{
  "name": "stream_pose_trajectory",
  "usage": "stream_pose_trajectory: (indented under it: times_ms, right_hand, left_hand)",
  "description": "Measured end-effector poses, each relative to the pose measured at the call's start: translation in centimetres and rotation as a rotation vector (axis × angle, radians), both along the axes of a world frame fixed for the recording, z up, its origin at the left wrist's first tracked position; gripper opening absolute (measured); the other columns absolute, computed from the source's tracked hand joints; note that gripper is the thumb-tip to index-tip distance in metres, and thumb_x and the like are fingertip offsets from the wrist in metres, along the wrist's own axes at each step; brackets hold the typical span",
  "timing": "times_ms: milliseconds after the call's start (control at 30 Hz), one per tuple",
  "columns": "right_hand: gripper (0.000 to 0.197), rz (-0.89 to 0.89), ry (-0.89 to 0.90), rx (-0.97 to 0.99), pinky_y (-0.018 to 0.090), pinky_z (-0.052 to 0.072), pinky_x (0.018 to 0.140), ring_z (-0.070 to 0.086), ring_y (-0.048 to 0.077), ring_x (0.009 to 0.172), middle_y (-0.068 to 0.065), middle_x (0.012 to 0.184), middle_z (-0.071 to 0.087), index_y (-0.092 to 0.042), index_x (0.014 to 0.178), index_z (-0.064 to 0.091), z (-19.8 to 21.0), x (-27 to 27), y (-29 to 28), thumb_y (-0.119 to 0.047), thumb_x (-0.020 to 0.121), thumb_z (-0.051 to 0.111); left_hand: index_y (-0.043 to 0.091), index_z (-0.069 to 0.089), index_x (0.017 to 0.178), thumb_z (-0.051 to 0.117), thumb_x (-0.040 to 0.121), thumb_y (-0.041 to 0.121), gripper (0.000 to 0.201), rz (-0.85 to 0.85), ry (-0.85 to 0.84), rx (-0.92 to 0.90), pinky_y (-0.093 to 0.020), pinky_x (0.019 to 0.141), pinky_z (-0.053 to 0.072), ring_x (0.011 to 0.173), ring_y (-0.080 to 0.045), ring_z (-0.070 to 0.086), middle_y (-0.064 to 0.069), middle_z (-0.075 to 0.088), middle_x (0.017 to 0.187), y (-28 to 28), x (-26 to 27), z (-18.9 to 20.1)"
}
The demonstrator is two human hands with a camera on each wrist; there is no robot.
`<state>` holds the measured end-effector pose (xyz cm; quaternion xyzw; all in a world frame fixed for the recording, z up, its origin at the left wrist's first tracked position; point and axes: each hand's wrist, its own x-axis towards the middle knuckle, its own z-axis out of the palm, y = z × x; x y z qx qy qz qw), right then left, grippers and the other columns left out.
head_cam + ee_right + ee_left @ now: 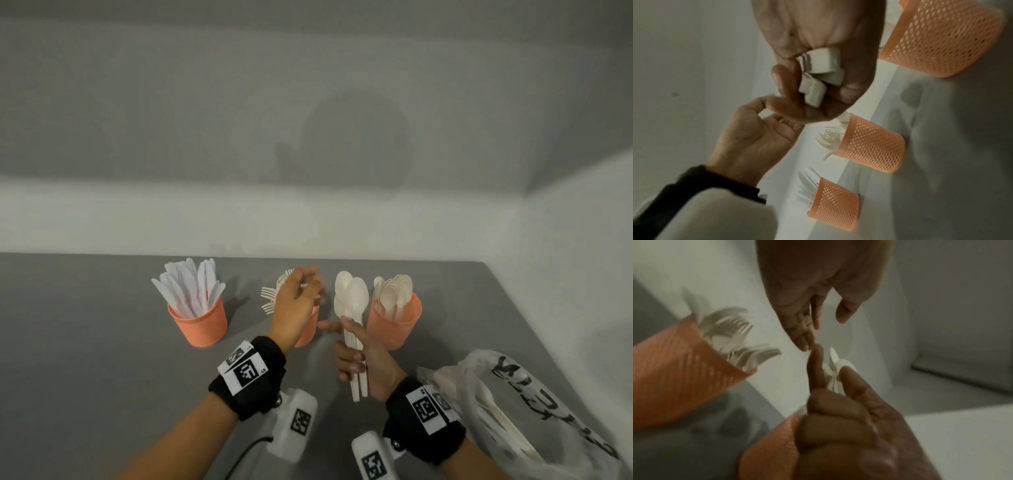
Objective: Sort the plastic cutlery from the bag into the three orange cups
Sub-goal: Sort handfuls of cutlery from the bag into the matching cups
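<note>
Three orange mesh cups stand in a row on the grey table [85,342]: the left cup [200,323] holds white knives, the middle cup [310,330] forks [270,298], the right cup [394,323] spoons. My left hand [313,291] hovers over the fork cup with relaxed, empty fingers [803,340]. Between the middle and right cups, my right hand [352,349] grips a bundle of white spoons [352,298] by the handles, bowls up. The handle ends [818,73] stick out of my fist. The clear plastic bag [520,411] lies at the right with more cutlery inside.
A white wall runs close behind the cups, and a second wall closes the right side beyond the table edge. Black lettering marks the bag. The fork cup [873,146] and knife cup [838,204] stand apart from each other.
</note>
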<state>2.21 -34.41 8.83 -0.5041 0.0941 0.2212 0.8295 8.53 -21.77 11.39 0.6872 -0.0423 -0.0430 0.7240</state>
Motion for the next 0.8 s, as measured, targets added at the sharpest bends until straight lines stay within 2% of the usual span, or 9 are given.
stream_pose_trajectory:
  times_ms: [67, 133, 233, 300, 400, 500, 633, 733, 800]
  right_hand:
    - [0.038, 0.028, -0.012, 0.015, 0.017, 0.035, 0.036, 0.027, 0.003, 0.03, -0.009, 0.037, 0.025, -0.011, 0.102, 0.061, 0.3, -0.2, 0.2, -0.037, 0.095, 0.035]
    - [0.038, 0.055, -0.032, 0.014, 0.016, 0.032, 0.034, 0.026, 0.002, 0.029, -0.009, 0.036, 0.026, -0.012, 0.098, 0.062, 0.6, -0.5, 0.3, -0.04, 0.092, 0.037]
    - [0.038, 0.072, -0.03, 0.005, 0.016, 0.03, 0.032, 0.026, 0.002, 0.027, -0.008, 0.035, 0.029, -0.013, 0.093, 0.062, 0.5, -0.8, 0.2, -0.045, 0.086, 0.042]
    - [0.039, 0.088, -0.023, 0.013, 0.017, 0.032, 0.033, 0.026, 0.002, 0.027, -0.007, 0.036, 0.032, -0.013, 0.093, 0.062, 0.5, -1.0, 0.0, -0.046, 0.086, 0.043]
    - [0.039, 0.095, -0.034, -0.059, 0.018, 0.039, 0.038, 0.027, 0.003, 0.027, -0.006, 0.041, 0.042, -0.015, 0.09, 0.062, 0.6, -1.3, -0.1, -0.046, 0.09, 0.04]
    - [0.039, 0.045, -0.062, -0.177, 0.024, 0.048, 0.046, 0.044, 0.008, 0.034, 0.002, 0.052, 0.055, -0.008, 0.097, 0.058, 0.5, -1.4, 0.2, -0.039, 0.098, 0.035]
    - [0.036, -0.029, -0.093, -0.255, 0.031, 0.056, 0.056, 0.066, 0.022, 0.057, 0.011, 0.067, 0.065, -0.007, 0.096, 0.061, 0.0, -1.2, 0.4, -0.032, 0.1, 0.035]
    - [0.037, -0.045, -0.101, -0.26, 0.03, 0.057, 0.061, 0.067, 0.021, 0.062, 0.01, 0.071, 0.068, -0.012, 0.095, 0.063, -0.2, -1.2, 0.1, -0.029, 0.101, 0.031]
    - [0.034, -0.05, -0.101, -0.299, 0.03, 0.056, 0.058, 0.064, 0.019, 0.057, 0.009, 0.068, 0.066, -0.015, 0.1, 0.063, -0.4, -1.3, 0.1, -0.029, 0.101, 0.033]
  left_hand:
    - [0.006, 0.053, 0.097, 0.048, 0.094, 0.017, 0.012, -0.167, 0.191, -0.138, -0.016, 0.05, 0.041, 0.058, -0.012, 0.042, -0.007, 0.048, 0.074, -0.2, -1.3, -0.2]
    - [0.013, 0.048, 0.079, 0.051, 0.09, 0.032, 0.022, -0.313, 0.292, -0.153, -0.023, 0.06, 0.038, 0.055, -0.014, 0.035, -0.004, 0.034, 0.061, -0.3, -2.3, -1.2]
    - [0.004, 0.056, 0.102, 0.06, 0.078, 0.05, 0.051, -0.331, 0.368, -0.19, -0.04, 0.087, 0.04, 0.085, -0.029, 0.045, -0.012, 0.045, 0.092, -0.5, -3.0, -2.3]
    - [-0.006, 0.05, 0.121, 0.056, 0.08, 0.046, 0.066, -0.303, 0.386, -0.227, -0.043, 0.093, 0.042, 0.095, -0.034, 0.049, -0.017, 0.047, 0.102, -0.6, -3.3, -2.2]
    - [0.004, 0.048, 0.125, 0.048, 0.09, 0.037, 0.048, -0.233, 0.303, -0.149, -0.037, 0.076, 0.046, 0.081, -0.034, 0.051, -0.018, 0.05, 0.092, -0.8, -3.4, -2.2]
    - [0.009, 0.048, 0.114, 0.038, 0.098, 0.02, 0.022, -0.105, 0.139, 0.054, -0.032, 0.081, 0.051, 0.086, -0.023, 0.061, -0.013, 0.061, 0.096, -1.3, -3.2, -2.4]
    - [0.009, 0.045, 0.098, 0.037, 0.097, 0.011, 0.008, 0.039, 0.024, 0.109, -0.014, 0.058, 0.049, 0.066, -0.013, 0.061, -0.004, 0.058, 0.075, -1.8, -3.4, -2.6]
    - [0.007, 0.047, 0.106, 0.038, 0.098, 0.014, 0.013, 0.095, 0.066, -0.003, -0.026, 0.065, 0.057, 0.062, -0.014, 0.065, -0.006, 0.059, 0.077, -1.8, -3.0, -2.8]
    - [0.021, 0.05, 0.104, 0.039, 0.099, 0.022, 0.012, 0.132, 0.056, -0.026, -0.042, 0.076, 0.057, 0.072, -0.02, 0.065, -0.006, 0.056, 0.083, -1.9, -2.7, -2.8]
